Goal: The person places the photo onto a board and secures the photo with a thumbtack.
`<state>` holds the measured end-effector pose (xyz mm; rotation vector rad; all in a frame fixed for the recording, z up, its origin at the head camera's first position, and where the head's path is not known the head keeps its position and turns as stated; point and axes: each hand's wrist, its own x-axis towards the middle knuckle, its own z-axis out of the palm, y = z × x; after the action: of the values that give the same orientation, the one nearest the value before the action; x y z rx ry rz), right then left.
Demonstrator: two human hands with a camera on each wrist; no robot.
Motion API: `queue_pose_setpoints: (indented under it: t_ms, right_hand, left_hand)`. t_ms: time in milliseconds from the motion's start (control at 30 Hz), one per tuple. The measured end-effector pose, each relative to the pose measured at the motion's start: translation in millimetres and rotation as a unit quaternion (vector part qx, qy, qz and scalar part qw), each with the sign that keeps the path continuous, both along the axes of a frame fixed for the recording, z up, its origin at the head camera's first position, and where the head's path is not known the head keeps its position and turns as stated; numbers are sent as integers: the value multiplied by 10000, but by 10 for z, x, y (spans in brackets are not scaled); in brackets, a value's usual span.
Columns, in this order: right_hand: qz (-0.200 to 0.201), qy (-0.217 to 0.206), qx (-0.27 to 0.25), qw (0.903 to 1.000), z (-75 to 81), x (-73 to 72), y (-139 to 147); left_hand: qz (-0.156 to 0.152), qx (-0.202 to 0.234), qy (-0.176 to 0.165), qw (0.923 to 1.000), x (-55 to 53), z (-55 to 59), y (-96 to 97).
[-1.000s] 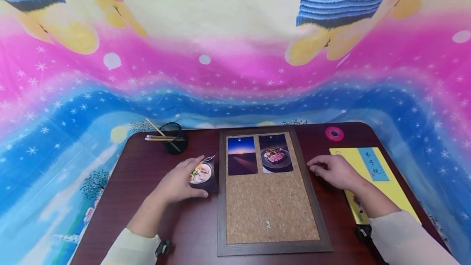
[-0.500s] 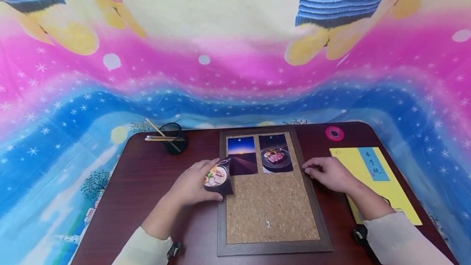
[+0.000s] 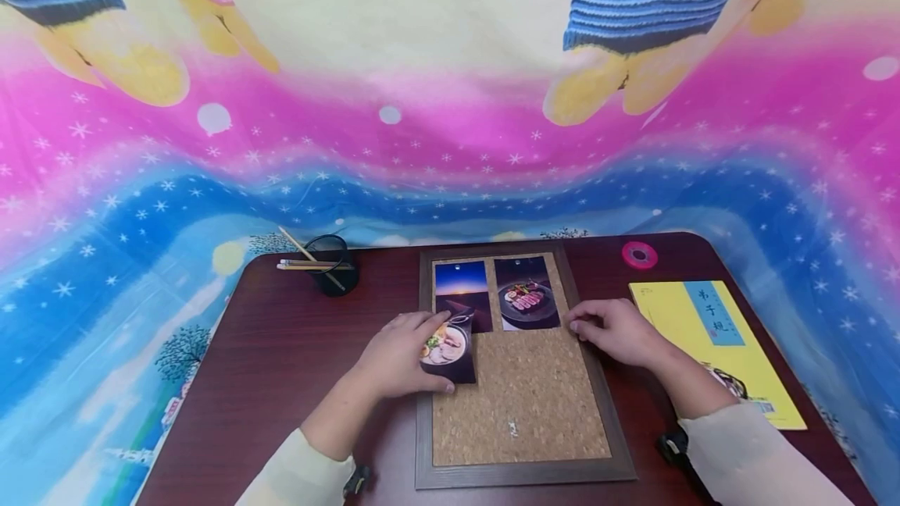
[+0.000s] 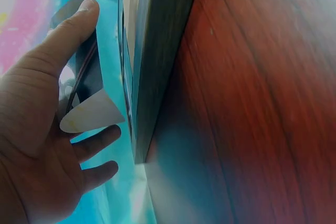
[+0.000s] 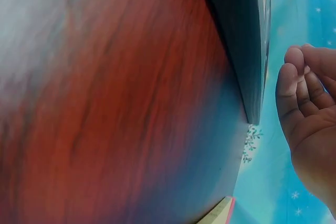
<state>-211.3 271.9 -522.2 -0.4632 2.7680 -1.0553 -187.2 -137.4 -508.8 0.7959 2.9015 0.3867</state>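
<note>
My left hand (image 3: 397, 358) pinches a photo card of a noodle-soup bowl (image 3: 447, 346) by its left side, thumb toward me and fingers at the far edge. The card overlaps the lower part of the pinned sunset photo (image 3: 462, 283) on a framed corkboard (image 3: 516, 389); in the left wrist view the card's pale corner (image 4: 94, 113) bends up. My right hand (image 3: 619, 334) hovers at the board's right edge, beside the pinned photo of a meat plate (image 3: 527, 295). Its fingers (image 5: 294, 108) curl with thumb and fingertips close; I cannot tell whether something small is between them.
A small whitish cluster (image 3: 513, 429) lies low on the cork. At the back left stands a black pen holder (image 3: 336, 272) with pencils. To the right are a pink ring-shaped item (image 3: 639, 255) and a yellow book (image 3: 752, 381). Patterned cloth (image 3: 450, 131) surrounds the table.
My left hand has carried the noodle-soup photo rightward from beside the board to over its left part. My right hand has shifted slightly left, to the board's right edge.
</note>
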Motion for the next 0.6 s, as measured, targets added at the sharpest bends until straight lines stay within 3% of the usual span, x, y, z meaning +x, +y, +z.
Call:
queue_pose_setpoints:
  t_ms: [300, 600]
  right_hand:
    - [146, 230, -39, 9996, -2, -10, -147]
    - [159, 36, -103, 9998, 13, 16, -295]
  left_hand:
    - [-60, -411, 93, 9991, 51, -10, 220]
    - [-184, -728, 217, 9969, 157, -24, 444]
